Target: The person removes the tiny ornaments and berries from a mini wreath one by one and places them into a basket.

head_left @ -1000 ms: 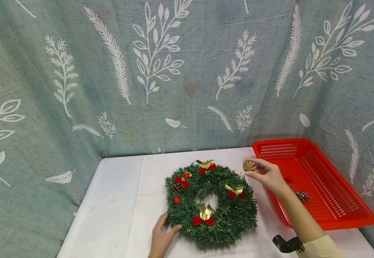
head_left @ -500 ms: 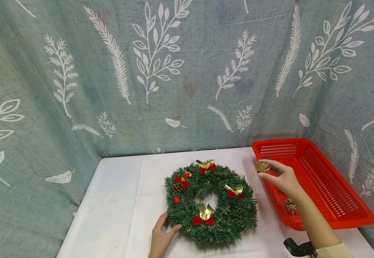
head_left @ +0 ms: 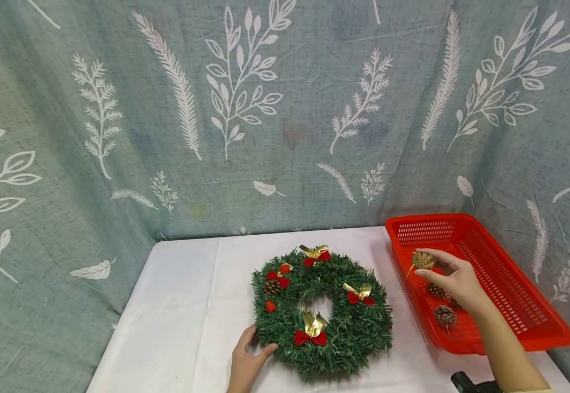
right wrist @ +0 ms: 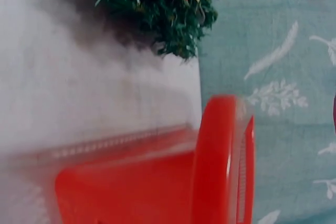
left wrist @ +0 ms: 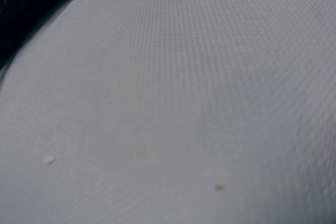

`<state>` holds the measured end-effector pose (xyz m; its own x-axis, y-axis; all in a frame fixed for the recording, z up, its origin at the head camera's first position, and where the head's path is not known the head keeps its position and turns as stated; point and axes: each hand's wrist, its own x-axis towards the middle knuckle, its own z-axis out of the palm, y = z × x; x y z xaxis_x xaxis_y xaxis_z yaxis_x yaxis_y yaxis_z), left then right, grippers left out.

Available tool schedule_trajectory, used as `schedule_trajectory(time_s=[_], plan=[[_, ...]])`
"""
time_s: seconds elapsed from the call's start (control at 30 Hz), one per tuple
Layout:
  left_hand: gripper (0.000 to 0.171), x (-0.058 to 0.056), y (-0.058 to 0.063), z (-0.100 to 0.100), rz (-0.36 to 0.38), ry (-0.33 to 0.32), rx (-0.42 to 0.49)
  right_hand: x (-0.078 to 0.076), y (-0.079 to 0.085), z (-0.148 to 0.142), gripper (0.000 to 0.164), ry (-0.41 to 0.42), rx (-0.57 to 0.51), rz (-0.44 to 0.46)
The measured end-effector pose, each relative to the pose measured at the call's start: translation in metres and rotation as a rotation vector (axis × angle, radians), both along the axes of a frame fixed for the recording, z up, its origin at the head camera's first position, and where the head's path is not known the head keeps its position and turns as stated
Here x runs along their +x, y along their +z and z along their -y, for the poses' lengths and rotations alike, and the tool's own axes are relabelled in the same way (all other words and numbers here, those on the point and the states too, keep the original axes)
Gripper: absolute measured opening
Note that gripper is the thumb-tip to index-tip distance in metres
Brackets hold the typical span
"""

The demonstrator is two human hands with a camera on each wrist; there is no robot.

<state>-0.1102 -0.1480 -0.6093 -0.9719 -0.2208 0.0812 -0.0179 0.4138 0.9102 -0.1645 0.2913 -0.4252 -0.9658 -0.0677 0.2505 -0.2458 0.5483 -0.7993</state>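
Note:
In the head view a round green Christmas wreath lies flat on the white table, with red-and-gold bows and a brown pine cone on it. My left hand holds the wreath's lower left edge, thumb and fingers spread along the rim. Over the red basket, my right hand pinches a golden pine cone between thumb and fingers, a thin yellow tie hanging from it. Beneath that hand several brown pine cones, such as one frosted pine cone, lie in the basket, partly hidden by the arm.
White cloth covers the table to the left of the wreath. A grey-green leaf-patterned curtain hangs behind and on both sides. The right wrist view shows the basket's raised rim close up; the left wrist view is mostly tablecloth.
My right hand has carried the golden pine cone rightward, from beside the wreath to over the basket. More pine cones in the basket now show. The left hand and wreath have stayed put.

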Motion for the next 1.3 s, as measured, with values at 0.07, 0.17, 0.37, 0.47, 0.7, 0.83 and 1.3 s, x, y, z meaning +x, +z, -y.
schedule_trajectory(time_s=[0.07, 0.17, 0.37, 0.47, 0.7, 0.83, 1.3], plan=[[0.066, 0.0, 0.0, 0.0, 0.0, -0.001, 0.003, 0.002, -0.001, -0.005, 0.043, -0.01, 0.007, 0.009], [0.067, 0.0, 0.001, 0.0, 0.003, -0.001, 0.011, 0.006, -0.004, -0.012, 0.044, -0.023, 0.024, 0.03], [0.069, 0.002, 0.002, 0.0, 0.038, -0.009, 0.014, 0.013, -0.008, -0.024, 0.046, -0.045, 0.028, 0.087], [0.068, 0.003, 0.003, 0.0, 0.036, -0.009, 0.016, 0.015, -0.01, -0.03, 0.046, -0.055, 0.025, 0.096], [0.066, 0.003, 0.004, -0.001, 0.018, -0.011, 0.029, 0.019, -0.013, -0.044, 0.046, -0.061, 0.032, 0.122], [0.066, 0.002, 0.004, 0.0, 0.014, -0.004, 0.015, 0.02, -0.017, -0.049, 0.046, -0.062, 0.026, 0.15], [0.068, 0.003, 0.005, 0.0, 0.003, 0.0, 0.015, 0.018, -0.032, -0.07, 0.052, -0.062, 0.001, 0.275]])
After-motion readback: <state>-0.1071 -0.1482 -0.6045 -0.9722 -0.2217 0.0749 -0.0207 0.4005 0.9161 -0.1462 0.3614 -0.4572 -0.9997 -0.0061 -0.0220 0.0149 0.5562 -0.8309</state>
